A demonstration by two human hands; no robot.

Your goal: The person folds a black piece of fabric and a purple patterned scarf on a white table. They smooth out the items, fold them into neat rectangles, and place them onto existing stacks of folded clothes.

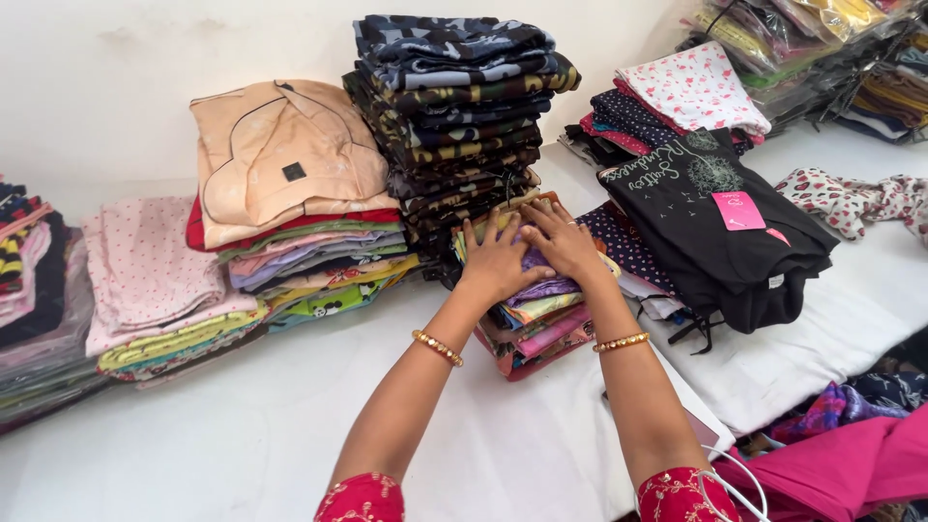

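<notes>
1. The short stack of folded garments [536, 314] sits on the white tabletop [242, 425], just in front of the tall camouflage stack [454, 116], which serves as the landmark here.
2. The left hand [495, 261] lies flat and spread on top of the short stack, fingers pointing toward the camouflage stack; it presses down and grips nothing.
3. The right hand [563, 240] rests beside it, touching it, also open and flat on the top purple fold, with nothing clasped.
4. To press well, it seems best to keep both palms level and the weight even, so the folds settle without the top layer sliding toward the camouflage stack.
5. The edges nearest the person look slightly uneven; squaring them with flat fingers would likely hold the pile straighter.
6. Left of the camouflage stack stands a peach-topped pile [290, 164]; right of it lies a black printed garment [720, 222] with a pink tag.
</notes>
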